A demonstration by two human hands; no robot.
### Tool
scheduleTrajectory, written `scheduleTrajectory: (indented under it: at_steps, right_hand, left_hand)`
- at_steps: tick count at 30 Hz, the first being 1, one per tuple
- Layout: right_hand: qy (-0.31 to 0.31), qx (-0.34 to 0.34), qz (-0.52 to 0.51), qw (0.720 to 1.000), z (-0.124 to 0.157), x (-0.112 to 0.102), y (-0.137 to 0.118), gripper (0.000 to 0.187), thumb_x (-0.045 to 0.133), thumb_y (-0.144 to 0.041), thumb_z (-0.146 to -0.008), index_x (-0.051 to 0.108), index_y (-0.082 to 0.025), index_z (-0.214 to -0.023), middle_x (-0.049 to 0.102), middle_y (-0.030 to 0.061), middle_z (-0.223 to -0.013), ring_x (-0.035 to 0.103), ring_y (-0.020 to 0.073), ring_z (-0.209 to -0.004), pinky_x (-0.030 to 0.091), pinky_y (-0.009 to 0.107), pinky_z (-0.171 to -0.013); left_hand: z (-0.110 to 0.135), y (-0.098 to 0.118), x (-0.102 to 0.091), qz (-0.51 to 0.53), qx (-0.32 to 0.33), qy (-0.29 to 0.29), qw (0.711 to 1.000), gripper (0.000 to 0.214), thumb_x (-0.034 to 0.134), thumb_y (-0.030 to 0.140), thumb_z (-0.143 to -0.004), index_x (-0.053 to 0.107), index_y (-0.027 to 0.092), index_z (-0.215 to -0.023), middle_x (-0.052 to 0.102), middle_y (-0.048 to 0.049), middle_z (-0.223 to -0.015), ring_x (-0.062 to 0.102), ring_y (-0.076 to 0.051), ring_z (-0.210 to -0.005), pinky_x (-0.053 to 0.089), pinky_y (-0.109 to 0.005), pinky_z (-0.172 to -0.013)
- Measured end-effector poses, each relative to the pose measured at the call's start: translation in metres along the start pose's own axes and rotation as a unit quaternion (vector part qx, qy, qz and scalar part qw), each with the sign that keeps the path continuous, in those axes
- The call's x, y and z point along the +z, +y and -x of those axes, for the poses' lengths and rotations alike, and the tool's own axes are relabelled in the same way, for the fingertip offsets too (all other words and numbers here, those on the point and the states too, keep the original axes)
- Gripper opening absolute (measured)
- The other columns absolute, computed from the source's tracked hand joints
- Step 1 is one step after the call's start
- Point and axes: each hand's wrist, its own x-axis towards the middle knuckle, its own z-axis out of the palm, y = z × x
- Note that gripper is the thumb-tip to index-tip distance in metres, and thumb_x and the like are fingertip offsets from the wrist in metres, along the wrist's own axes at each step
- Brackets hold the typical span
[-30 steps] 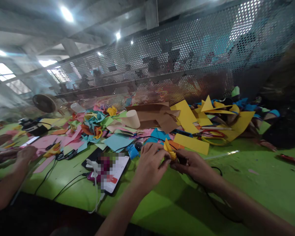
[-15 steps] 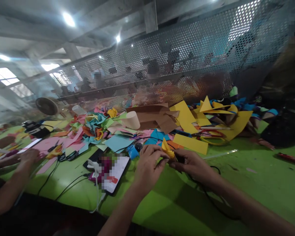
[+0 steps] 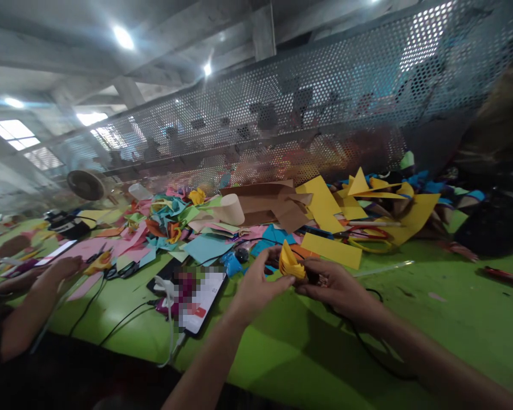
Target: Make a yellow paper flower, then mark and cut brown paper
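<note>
Folded paper (image 3: 291,267) is hanging over the counter (image 3: 457,319); the left hand (image 3: 256,285), half curled, is loosely gripping it, the right hand (image 3: 337,285) is pinching its base. A phone (image 3: 208,296) is narrowing leftward room; mostly open counter is spreading rightward.

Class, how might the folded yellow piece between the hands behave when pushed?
The folded yellow piece is probably light, as it looks like paper. Its pointed tip stands free, so would likely bend easily. The layered folds may feel springier yet could crease.
</note>
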Motion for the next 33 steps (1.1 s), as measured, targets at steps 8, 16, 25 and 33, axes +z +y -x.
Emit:
scheduleTrajectory:
  at_steps: [8, 16, 25, 33]
  right_hand:
    - [0.038, 0.053, -0.043, 0.997, 0.001, 0.005, 0.002, 0.03, 0.072, -0.031, -0.076, 0.059, -0.022, -0.102, 0.062, -0.0002, -0.085, 0.052, 0.015, -0.071, 0.043, 0.026, -0.064]
    - [0.082, 0.071, -0.046, 0.993, 0.001, 0.005, 0.0, 0.026, 0.075, -0.033, -0.073, 0.054, -0.022, -0.085, 0.057, -0.0021, -0.074, 0.05, 0.0132, -0.065, 0.041, 0.025, -0.058]
    - [0.067, 0.059, -0.08, 0.993, -0.001, 0.006, 0.002, 0.024, 0.071, -0.038, -0.078, 0.062, -0.021, -0.093, 0.067, 0.0026, -0.086, 0.059, 0.0156, -0.074, 0.047, 0.027, -0.066]
    - [0.035, 0.066, -0.094, 0.993, 0.001, 0.009, 0.016, 0.027, 0.071, -0.043, -0.082, 0.065, -0.021, -0.096, 0.066, 0.0013, -0.086, 0.056, 0.0134, -0.07, 0.045, 0.025, -0.063]
  left_hand:
    - [-0.005, 0.005, -0.005, 0.018, -0.017, -0.078, 0.997, 0.035, 0.066, 0.024, -0.079, 0.067, 0.018, -0.113, 0.072, -0.0062, -0.11, 0.064, -0.026, -0.102, 0.051, -0.036, -0.088]
    - [-0.006, 0.002, 0.0, 0.033, -0.009, -0.057, 0.998, 0.027, 0.064, 0.021, -0.079, 0.064, 0.018, -0.106, 0.071, -0.0048, -0.105, 0.066, -0.022, -0.095, 0.052, -0.033, -0.085]
    - [-0.007, -0.005, 0.002, 0.076, -0.043, -0.031, 0.996, 0.025, 0.064, 0.02, -0.075, 0.06, 0.018, -0.1, 0.068, -0.0032, -0.096, 0.064, -0.02, -0.089, 0.052, -0.032, -0.081]
    - [-0.005, -0.006, -0.002, 0.14, -0.081, -0.068, 0.984, 0.027, 0.066, 0.016, -0.07, 0.058, 0.018, -0.096, 0.065, -0.001, -0.088, 0.061, -0.016, -0.077, 0.048, -0.027, -0.068]
